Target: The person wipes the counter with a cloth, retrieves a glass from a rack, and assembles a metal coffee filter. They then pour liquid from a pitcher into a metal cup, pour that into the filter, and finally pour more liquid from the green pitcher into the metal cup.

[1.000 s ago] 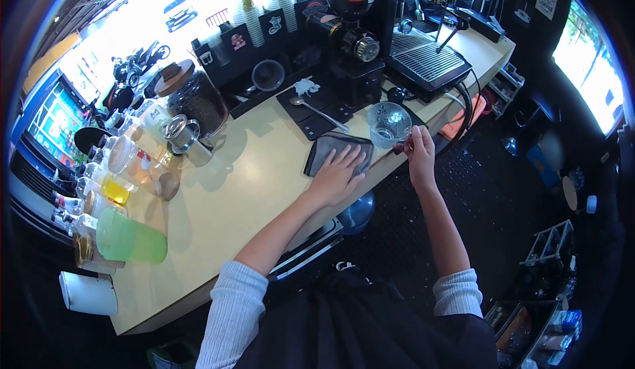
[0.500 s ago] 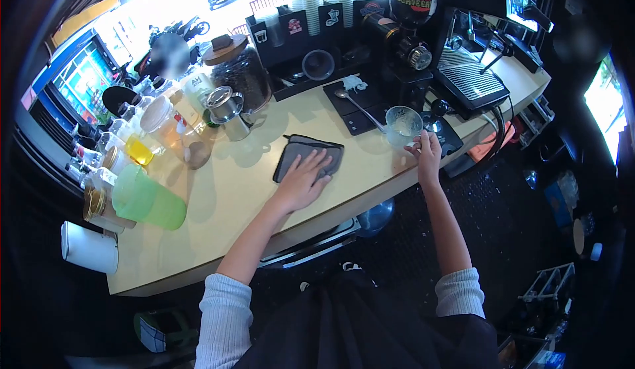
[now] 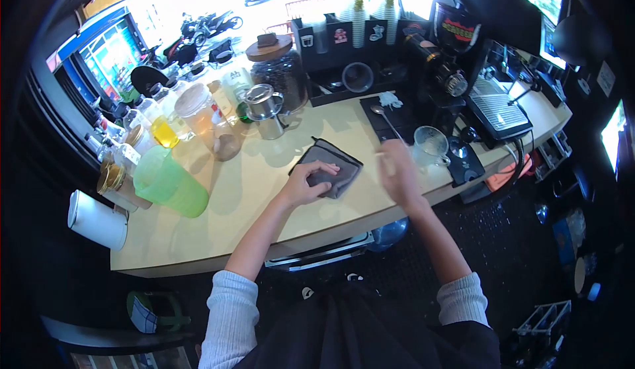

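A folded grey cloth with dark edging [image 3: 344, 164] lies on the light wooden counter. My left hand [image 3: 309, 182] rests at its near left side, fingers curved and thumb apart. To the right of the cloth, my right hand [image 3: 398, 176] is over the counter, its fingers smeared by motion. A clear glass mug [image 3: 431, 143] stands just beyond it, apart from the hand, with its handle towards the front right. Beside the mug, a long-handled spoon [image 3: 389, 122] lies across a black mat [image 3: 376, 122].
A green pitcher [image 3: 173, 185], bottles and a metal coffee dripper [image 3: 266, 111] line the left. Behind stand a jar of dark beans [image 3: 281, 78] and cup holders [image 3: 340, 38]. A grinder [image 3: 440, 65] and espresso machine [image 3: 499, 108] occupy the right. The counter's front edge [image 3: 317, 229] runs before me.
My right hand has let go of the glass mug and moved left towards the cloth. The left hand's fingers have drawn up from lying flat. The view has shifted.
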`<state>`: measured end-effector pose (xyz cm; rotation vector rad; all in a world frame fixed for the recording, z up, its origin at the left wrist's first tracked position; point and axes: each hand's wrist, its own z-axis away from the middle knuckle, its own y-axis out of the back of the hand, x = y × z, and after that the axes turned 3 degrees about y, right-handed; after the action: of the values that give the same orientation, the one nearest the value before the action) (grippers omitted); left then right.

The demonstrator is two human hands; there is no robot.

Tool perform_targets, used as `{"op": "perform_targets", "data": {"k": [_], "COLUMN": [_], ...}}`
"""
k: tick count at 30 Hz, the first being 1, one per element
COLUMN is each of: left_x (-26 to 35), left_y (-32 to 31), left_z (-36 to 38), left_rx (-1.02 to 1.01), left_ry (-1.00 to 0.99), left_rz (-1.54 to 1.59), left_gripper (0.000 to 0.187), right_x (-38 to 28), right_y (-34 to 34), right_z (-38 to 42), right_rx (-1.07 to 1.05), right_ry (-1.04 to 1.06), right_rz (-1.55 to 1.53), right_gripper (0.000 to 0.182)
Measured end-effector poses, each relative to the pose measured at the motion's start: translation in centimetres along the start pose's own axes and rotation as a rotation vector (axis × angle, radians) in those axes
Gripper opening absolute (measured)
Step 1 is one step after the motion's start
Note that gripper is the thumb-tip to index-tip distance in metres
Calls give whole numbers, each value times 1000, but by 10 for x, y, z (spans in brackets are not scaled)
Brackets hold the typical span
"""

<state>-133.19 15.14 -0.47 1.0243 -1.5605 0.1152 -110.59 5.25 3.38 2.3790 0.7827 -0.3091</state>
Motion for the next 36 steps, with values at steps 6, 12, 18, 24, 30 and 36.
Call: {"op": "perform_targets", "data": {"k": [6, 12, 18, 24, 30, 36], "left_x": [-41, -78, -94, -80, -25, 28], "left_y": [45, 93, 111, 116, 118, 113], "left_z": [5, -30, -59, -47, 4, 74], "left_rx": [634, 976, 892, 857, 783, 721], "left_ry": [166, 285, 213, 288, 370, 238], "left_rz": [409, -205, -124, -103, -173, -38], "left_gripper": [19, 69, 71, 58, 40, 46], "right_x": [-3, 20, 57, 55, 79, 14], "right_y": [-129, -110, -118, -111, -169, -223], "right_z": [-21, -13, -50, -16, -63, -70], "right_rx": [-555, -779, -512, -547, -567, -767], "right_ry": [279, 220, -114, -80, -205, -26], "right_rz": [34, 95, 152, 265, 451, 299], "right_gripper": [44, 58, 54, 55, 58, 60]}}
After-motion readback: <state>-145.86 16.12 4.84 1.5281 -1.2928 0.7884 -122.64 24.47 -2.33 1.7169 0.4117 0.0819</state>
